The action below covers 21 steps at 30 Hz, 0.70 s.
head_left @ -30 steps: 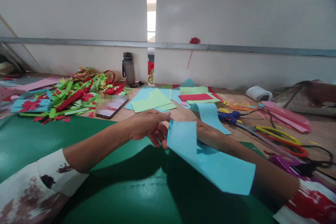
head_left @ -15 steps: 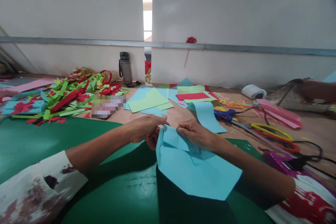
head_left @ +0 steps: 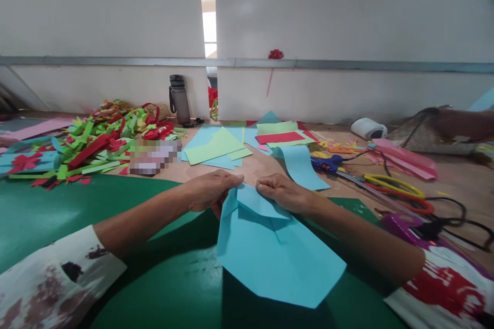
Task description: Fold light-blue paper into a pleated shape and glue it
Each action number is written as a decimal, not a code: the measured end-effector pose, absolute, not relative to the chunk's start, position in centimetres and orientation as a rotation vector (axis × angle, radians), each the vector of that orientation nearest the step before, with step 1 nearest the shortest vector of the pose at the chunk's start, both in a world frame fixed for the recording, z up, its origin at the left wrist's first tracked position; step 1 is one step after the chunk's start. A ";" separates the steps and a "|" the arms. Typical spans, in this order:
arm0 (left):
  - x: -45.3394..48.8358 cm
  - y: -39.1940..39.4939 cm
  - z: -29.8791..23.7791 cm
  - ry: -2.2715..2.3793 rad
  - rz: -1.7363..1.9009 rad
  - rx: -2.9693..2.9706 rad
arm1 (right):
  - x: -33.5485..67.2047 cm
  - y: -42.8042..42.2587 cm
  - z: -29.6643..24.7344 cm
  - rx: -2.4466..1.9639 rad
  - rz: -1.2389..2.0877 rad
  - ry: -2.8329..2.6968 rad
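Note:
A light blue paper sheet (head_left: 270, 252) lies over the green mat (head_left: 57, 211) in front of me, its far edge folded over. My left hand (head_left: 210, 191) pinches the folded top at its left side. At the right side of the same fold, my right hand (head_left: 283, 193) pinches it with closed fingers. The two hands sit close together, thumbs nearly meeting above the fold.
A heap of green and red paper strips (head_left: 100, 139) lies at the far left, a phone (head_left: 154, 157) beside it. Loose sheets (head_left: 219, 146), a grey bottle (head_left: 179, 98), a blue glue gun (head_left: 328, 163), scissors (head_left: 397, 193) and a tape roll (head_left: 368, 128) lie beyond. White partitions stand behind.
The blue sheet, held up and curled a second ago, has come down flat on the mat. Its top edge got folded over, and both hands moved together onto that fold.

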<state>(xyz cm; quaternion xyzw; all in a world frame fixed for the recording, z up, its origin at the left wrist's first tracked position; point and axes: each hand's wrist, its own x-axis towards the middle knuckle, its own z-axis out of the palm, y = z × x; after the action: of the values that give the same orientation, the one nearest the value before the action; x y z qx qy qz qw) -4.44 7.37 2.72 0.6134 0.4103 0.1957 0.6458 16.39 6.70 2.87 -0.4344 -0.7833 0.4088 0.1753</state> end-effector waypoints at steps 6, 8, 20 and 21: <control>-4.6 7.4 3.5 0.835 0.402 1.294 | 16.7 6.7 3.0 -1.265 1.285 -2.145; -5.0 7.6 3.9 0.802 0.395 1.304 | 16.7 6.6 2.9 -1.270 1.310 -2.131; -5.9 8.2 5.2 0.760 0.282 1.655 | 16.6 6.4 2.9 -1.216 1.268 -2.227; -5.9 8.1 5.2 0.751 0.280 1.673 | 16.6 6.4 2.9 -1.214 1.272 -2.220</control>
<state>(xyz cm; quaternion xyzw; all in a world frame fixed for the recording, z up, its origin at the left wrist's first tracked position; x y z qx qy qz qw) -5.89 8.14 5.17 0.7217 0.3238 0.1210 0.5997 16.62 6.40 2.89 -0.4237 -0.7746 0.4436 0.1540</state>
